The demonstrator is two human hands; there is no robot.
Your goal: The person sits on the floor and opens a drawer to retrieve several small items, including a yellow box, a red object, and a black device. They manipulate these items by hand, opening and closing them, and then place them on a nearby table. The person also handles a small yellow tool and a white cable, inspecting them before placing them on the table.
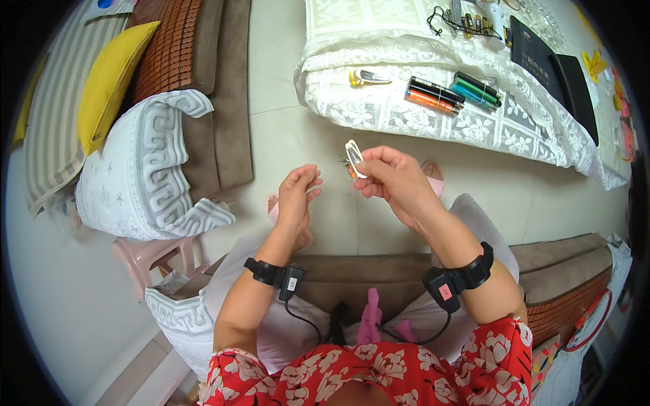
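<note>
Above the floor, my right hand [393, 180] pinches a white-edged snap hair clip [354, 155] between thumb and fingers. Thin metal ends and a bit of orange show behind that clip, partly hidden by my fingers. My left hand [299, 195] is a short way to the left, fingers loosely curved and apart, with nothing seen in it. On the lace-covered table beyond lie a few snap hair clips [369, 77], grey and yellow. To their right are a banded bundle of black and orange markers [434, 96] and another of green and teal markers [476, 91].
The white lace tablecloth [350, 109] hangs over the table's near edge. Farther back are batteries [475, 25], a black cable [435, 20] and a dark folder [535, 58]. A brown sofa [228, 127] with a yellow cushion [114, 89] stands left, near a pink plastic stool [152, 259].
</note>
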